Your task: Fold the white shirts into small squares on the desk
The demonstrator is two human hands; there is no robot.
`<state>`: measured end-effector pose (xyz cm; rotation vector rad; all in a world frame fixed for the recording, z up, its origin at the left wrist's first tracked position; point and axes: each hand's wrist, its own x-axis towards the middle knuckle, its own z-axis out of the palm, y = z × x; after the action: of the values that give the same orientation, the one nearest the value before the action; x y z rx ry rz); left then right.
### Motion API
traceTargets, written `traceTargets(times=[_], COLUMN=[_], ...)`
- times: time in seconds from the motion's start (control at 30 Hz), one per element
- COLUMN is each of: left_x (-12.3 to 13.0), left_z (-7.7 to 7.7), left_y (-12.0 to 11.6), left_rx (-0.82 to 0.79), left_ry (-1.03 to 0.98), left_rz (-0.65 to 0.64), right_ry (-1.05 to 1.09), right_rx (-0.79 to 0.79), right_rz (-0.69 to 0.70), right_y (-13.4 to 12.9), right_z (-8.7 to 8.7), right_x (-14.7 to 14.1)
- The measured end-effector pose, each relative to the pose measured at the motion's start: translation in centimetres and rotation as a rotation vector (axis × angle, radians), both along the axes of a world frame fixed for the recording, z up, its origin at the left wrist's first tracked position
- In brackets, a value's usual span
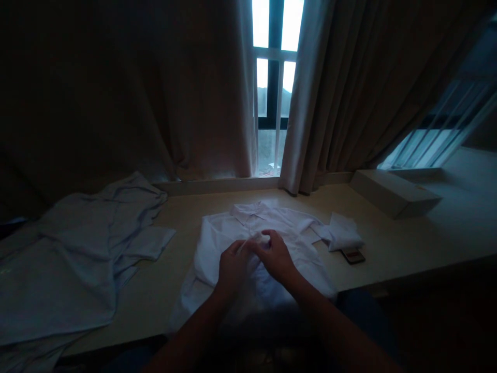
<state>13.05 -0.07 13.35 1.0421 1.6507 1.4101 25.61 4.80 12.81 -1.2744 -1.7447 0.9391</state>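
A white collared shirt (217,238) lies spread on the pale ledge, its collar toward the window and its lower part reaching the front edge. Over the middle of its front, my left hand (233,261) and my right hand (275,254) are close together, nearly touching at the fingertips. Both have their fingers closed on a raised bit of the white fabric. The exact grip is dim and partly hidden behind the fingers. One sleeve extends right, its end bunched near a dark phone-like object (353,256).
Several pale garments (77,248) are heaped on the left of the ledge (155,280). A long box (394,191) sits at the back right. Dark curtains (205,103) hang behind, with a bright window (274,88) between them. The front edge slants up rightward.
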Motion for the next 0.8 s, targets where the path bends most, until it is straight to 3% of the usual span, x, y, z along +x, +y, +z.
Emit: traceTargets(times=[0.17,0.27,0.33,0.43,0.53,0.67,0.8], left_x=[0.0,-0.5,-0.7,-0.7,-0.7,-2.2,-6.5], left_z=[0.3,-0.3,-2.2,-6.5,-10.7,-14.1,-14.0], left_y=[-0.6,-1.9,-3.6,-6.4,-7.2,-3.5,2.0], left_rx=[-0.031,-0.004,-0.022,-0.029,0.027,0.029,-0.240], left_ry=[-0.129,-0.023,0.203,0.574,0.733,1.017,1.138], left_rz=[-0.052,0.044,0.079,-0.181,-0.313,-0.217,-0.055], right_ry=[-0.176,-0.219,-0.121,0.143,0.440,0.629,0.654], right_rx=[0.156,0.185,0.151,-0.007,-0.138,-0.142,-0.047], right_rz=[0.084,0.093,0.132,0.233,0.387,0.604,0.625], right_y=[1.0,2.5,3.4,4.2,4.3,3.5,2.2], right_z=[1.1,2.6,3.9,6.3,9.4,14.4,18.4], right_x=[1.8,2.0,1.8,0.7,-1.3,-4.5,-6.9])
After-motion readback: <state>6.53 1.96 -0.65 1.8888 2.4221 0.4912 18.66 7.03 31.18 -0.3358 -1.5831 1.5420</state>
